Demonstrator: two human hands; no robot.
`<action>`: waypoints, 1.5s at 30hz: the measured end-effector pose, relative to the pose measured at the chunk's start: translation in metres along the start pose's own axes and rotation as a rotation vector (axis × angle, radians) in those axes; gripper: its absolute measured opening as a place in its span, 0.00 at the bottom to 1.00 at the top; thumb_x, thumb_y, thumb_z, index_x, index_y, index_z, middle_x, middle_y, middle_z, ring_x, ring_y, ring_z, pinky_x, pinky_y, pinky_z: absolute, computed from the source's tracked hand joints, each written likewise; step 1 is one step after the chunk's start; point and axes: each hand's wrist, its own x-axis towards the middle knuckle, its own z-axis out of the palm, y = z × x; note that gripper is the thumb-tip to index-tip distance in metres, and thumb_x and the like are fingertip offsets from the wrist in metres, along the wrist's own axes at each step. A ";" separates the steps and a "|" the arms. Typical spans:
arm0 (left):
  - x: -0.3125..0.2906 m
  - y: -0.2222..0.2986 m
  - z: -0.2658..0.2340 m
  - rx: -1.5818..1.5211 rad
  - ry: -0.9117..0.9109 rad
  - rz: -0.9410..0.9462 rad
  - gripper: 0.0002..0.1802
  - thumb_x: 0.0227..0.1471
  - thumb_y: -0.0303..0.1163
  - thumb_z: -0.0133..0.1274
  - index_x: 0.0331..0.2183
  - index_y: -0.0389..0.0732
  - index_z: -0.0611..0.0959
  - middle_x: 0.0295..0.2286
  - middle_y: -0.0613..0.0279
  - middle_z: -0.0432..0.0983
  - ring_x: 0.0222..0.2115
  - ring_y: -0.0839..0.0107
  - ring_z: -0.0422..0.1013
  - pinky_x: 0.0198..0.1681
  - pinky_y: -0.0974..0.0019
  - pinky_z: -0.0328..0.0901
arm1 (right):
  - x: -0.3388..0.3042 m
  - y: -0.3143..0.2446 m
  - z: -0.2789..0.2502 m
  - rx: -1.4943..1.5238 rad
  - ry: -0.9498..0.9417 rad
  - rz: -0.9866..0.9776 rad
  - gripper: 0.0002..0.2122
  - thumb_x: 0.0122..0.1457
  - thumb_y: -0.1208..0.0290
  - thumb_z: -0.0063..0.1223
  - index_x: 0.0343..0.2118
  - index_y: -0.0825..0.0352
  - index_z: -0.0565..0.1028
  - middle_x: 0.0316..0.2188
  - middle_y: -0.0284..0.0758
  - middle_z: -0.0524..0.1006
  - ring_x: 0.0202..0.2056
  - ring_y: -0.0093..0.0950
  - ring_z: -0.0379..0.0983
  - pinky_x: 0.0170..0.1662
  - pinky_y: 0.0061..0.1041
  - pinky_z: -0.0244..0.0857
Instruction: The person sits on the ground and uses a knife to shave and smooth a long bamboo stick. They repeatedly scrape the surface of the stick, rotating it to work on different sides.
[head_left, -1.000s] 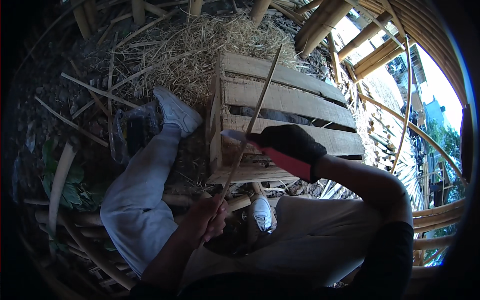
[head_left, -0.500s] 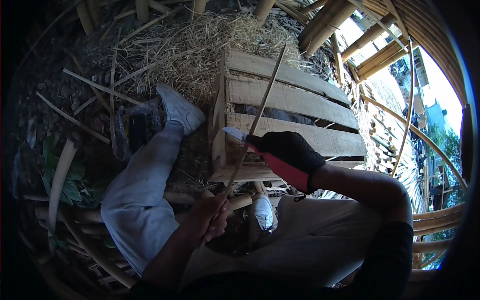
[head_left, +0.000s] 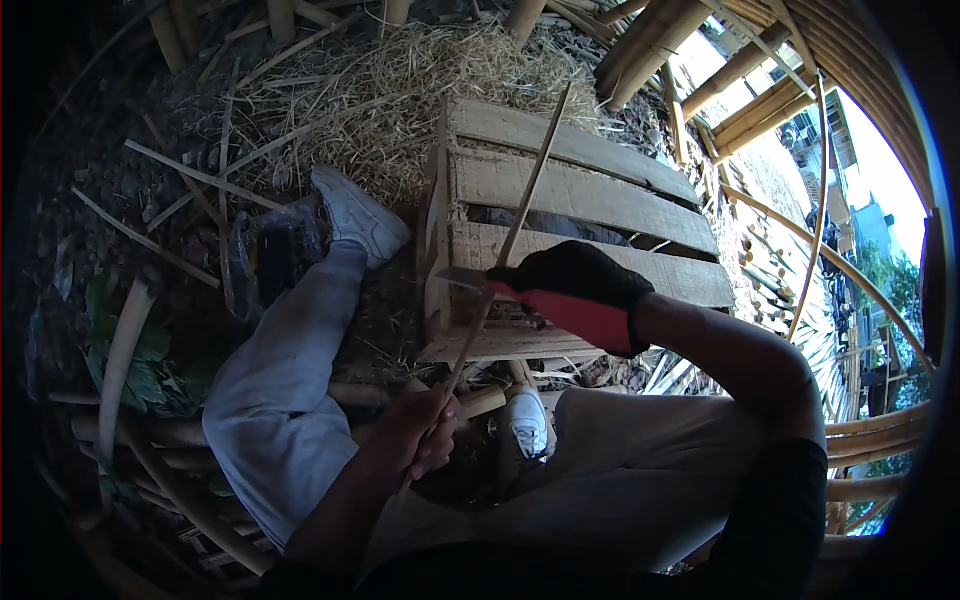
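Note:
My bare left hand (head_left: 415, 435) is closed round the lower part of a long, thin bamboo strip (head_left: 535, 185). The strip slants up and to the right, and its upper stretch passes over a slatted wooden crate (head_left: 580, 187). In a black and red glove, my right hand (head_left: 575, 295) is closed on a knife (head_left: 462, 278). The knife's blade points left and lies across the strip, above my left hand. Its handle is hidden inside the glove.
Dry straw shavings (head_left: 400, 90) heap behind the crate. Loose split strips (head_left: 200, 172) and a clear plastic bag (head_left: 240, 265) with something dark lie left of my shoe (head_left: 360, 215). Thick bamboo poles (head_left: 655, 50) stand at the upper right; a bamboo post (head_left: 122, 350) leans at the left.
The knife and my gloved right hand have shifted slightly up and left, and the blade has tilted. My left hand stays nearly in place on the strip.

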 end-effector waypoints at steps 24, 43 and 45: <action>0.001 0.009 0.003 0.055 0.041 -0.006 0.26 0.63 0.60 0.44 0.29 0.46 0.70 0.10 0.74 0.57 0.06 0.81 0.54 0.16 0.72 0.55 | -0.006 0.000 0.007 -0.057 0.092 -0.126 0.18 0.68 0.57 0.42 0.39 0.66 0.79 0.25 0.38 0.78 0.26 0.28 0.75 0.36 0.30 0.68; -0.001 0.011 0.002 0.038 0.048 0.051 0.24 0.65 0.57 0.42 0.31 0.45 0.70 0.10 0.73 0.57 0.06 0.81 0.53 0.14 0.74 0.51 | -0.004 -0.005 0.006 0.035 0.017 0.024 0.22 0.69 0.52 0.39 0.38 0.66 0.79 0.30 0.43 0.80 0.34 0.39 0.78 0.44 0.36 0.69; -0.001 0.011 0.001 0.026 0.044 0.045 0.24 0.65 0.56 0.42 0.31 0.45 0.70 0.10 0.73 0.57 0.06 0.81 0.53 0.13 0.73 0.50 | 0.007 0.000 -0.020 -0.032 -0.014 0.079 0.23 0.68 0.50 0.39 0.37 0.66 0.79 0.32 0.45 0.80 0.34 0.41 0.77 0.45 0.35 0.69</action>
